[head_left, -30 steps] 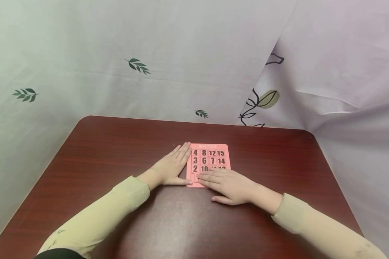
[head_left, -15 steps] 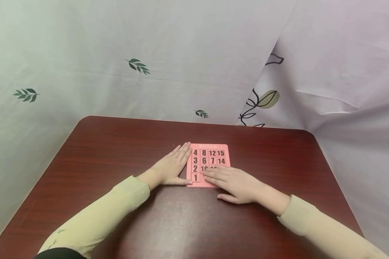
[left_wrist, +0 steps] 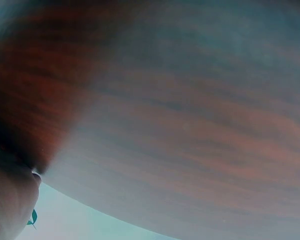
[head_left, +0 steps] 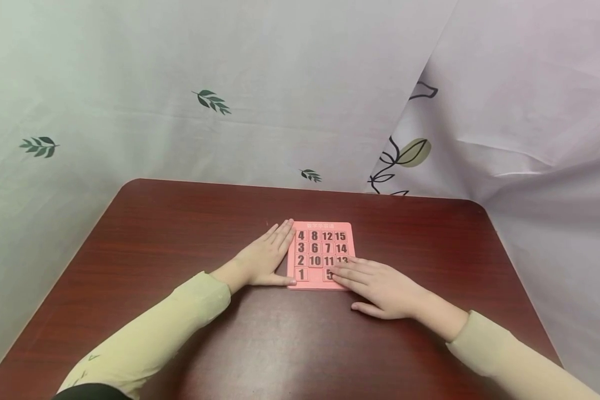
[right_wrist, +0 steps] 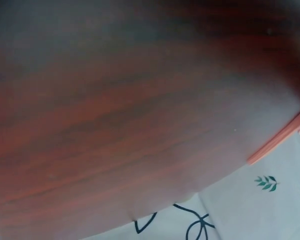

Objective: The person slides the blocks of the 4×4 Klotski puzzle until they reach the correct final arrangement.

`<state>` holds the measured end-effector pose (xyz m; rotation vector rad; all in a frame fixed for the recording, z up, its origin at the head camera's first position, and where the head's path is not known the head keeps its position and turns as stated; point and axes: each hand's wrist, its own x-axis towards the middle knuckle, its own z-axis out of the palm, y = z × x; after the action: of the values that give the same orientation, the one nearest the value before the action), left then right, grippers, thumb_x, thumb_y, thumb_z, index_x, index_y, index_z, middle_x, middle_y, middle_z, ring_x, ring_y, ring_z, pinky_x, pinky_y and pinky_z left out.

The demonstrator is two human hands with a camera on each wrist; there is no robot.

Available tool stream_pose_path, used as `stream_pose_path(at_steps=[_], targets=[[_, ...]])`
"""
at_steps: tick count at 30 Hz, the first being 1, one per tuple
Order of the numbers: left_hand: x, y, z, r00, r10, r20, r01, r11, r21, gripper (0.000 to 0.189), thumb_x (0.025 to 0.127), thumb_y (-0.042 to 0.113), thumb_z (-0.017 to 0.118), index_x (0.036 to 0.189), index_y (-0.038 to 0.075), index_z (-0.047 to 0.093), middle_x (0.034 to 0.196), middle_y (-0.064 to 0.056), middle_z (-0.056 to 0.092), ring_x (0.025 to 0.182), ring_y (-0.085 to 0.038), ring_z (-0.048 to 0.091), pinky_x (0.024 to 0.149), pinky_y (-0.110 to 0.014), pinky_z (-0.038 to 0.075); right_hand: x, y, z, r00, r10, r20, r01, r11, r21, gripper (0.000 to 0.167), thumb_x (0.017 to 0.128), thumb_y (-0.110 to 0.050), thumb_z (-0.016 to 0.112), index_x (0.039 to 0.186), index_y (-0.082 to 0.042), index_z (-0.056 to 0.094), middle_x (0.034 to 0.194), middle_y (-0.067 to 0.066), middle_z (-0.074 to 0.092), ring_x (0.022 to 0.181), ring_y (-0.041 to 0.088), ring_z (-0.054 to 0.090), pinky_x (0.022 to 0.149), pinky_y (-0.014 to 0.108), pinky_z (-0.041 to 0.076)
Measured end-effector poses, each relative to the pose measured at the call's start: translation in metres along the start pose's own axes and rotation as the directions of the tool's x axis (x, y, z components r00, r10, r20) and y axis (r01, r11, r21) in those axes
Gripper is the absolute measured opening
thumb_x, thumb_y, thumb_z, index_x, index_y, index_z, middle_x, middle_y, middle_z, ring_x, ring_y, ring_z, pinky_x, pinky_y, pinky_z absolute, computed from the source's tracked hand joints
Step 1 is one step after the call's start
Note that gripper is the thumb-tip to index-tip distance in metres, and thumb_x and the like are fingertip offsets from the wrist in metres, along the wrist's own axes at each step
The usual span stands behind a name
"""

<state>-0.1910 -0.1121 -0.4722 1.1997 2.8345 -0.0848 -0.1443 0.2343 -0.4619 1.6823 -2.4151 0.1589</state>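
A pink sliding number puzzle (head_left: 312,283) lies flat on the table in the head view, its numbered tiles in rows. My left hand (head_left: 262,258) rests along its left edge, fingers straight and thumb at the lower left corner. The fingers of my right hand (head_left: 387,286) touch the lower right part, reaching the 5 tile (head_left: 328,274) and partly covering the 13 tile (head_left: 342,260). Between the 1 tile (head_left: 301,274) and the 5 is a gap. Whatever lies under the right fingers is hidden. In the right wrist view, the puzzle's edge (right_wrist: 280,136) shows at the right.
The dark red-brown wooden table (head_left: 205,214) has rounded far corners. Behind it hangs a pale curtain (head_left: 280,111) printed with leaves, and more cloth drapes at both sides. Table surface fills most of both wrist views.
My right hand has slid rightward across the bottom row. The 1 tile has come into view, then the 5 and the gap beside it. The left hand has stayed still.
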Motion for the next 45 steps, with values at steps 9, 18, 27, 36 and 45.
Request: stream_pose_path(at_steps=[9, 18, 27, 36, 45], targets=[[0.0, 0.0, 0.001, 1.0, -0.001, 0.002, 0.001, 1.0, 0.0, 0.122, 0.092, 0.082, 0.053, 0.165, -0.011, 0.019, 0.175, -0.032, 0.008, 0.166, -0.041, 0.014, 0.137, -0.049, 0.018, 0.018, -0.005, 0.002, 0.999, -0.027, 0.032, 0.027, 1.0, 0.009, 0.069, 0.098, -0.04, 0.072, 0.155, -0.005, 0.053, 0.159, 0.008, 0.057, 0.148, 0.027, 0.055, 0.121, 0.046, 0.047], [0.001, 0.002, 0.0, 1.0, 0.001, 0.013, 0.0, 1.0, -0.01, 0.123, 0.093, 0.081, 0.053, 0.165, -0.011, 0.017, 0.175, -0.032, 0.007, 0.166, -0.04, 0.012, 0.137, -0.048, 0.017, 0.031, -0.007, 0.004, 0.997, -0.032, 0.069, 0.033, 0.999, -0.006, 0.068, 0.101, -0.041, 0.068, 0.156, -0.006, 0.052, 0.161, 0.008, 0.056, 0.149, 0.026, 0.054, 0.122, 0.045, 0.047], [0.001, 0.002, 0.0, 1.0, -0.001, 0.018, 0.001, 1.0, 0.002, 0.123, 0.092, 0.082, 0.052, 0.165, -0.011, 0.017, 0.175, -0.032, 0.007, 0.166, -0.041, 0.013, 0.137, -0.048, 0.016, -0.004, -0.001, -0.001, 1.0, 0.029, -0.001, -0.029, 1.0, 0.01, 0.069, 0.097, -0.04, 0.073, 0.155, -0.008, 0.054, 0.159, 0.007, 0.057, 0.148, 0.026, 0.054, 0.13, 0.037, 0.032], [-0.001, 0.001, -0.001, 1.0, -0.005, 0.004, 0.005, 1.0, -0.003, 0.124, 0.092, 0.082, 0.053, 0.165, -0.011, 0.017, 0.175, -0.033, 0.008, 0.166, -0.041, 0.013, 0.137, -0.049, 0.017, -0.024, 0.004, 0.003, 0.999, 0.0, -0.054, 0.001, 1.0, 0.014, 0.066, 0.1, -0.038, 0.069, 0.155, -0.005, 0.054, 0.159, 0.008, 0.057, 0.147, 0.025, 0.055, 0.126, 0.043, 0.039], [-0.001, 0.0, 0.0, 1.0, 0.0, -0.013, 0.0, 1.0, 0.004, 0.125, 0.091, 0.083, 0.054, 0.165, -0.011, 0.018, 0.175, -0.033, 0.009, 0.166, -0.041, 0.015, 0.137, -0.049, 0.018, -0.006, -0.002, 0.005, 1.0, 0.018, 0.012, -0.018, 1.0, 0.003, 0.069, 0.099, -0.043, 0.07, 0.156, -0.009, 0.053, 0.161, 0.006, 0.055, 0.149, 0.026, 0.053, 0.12, 0.047, 0.047]])
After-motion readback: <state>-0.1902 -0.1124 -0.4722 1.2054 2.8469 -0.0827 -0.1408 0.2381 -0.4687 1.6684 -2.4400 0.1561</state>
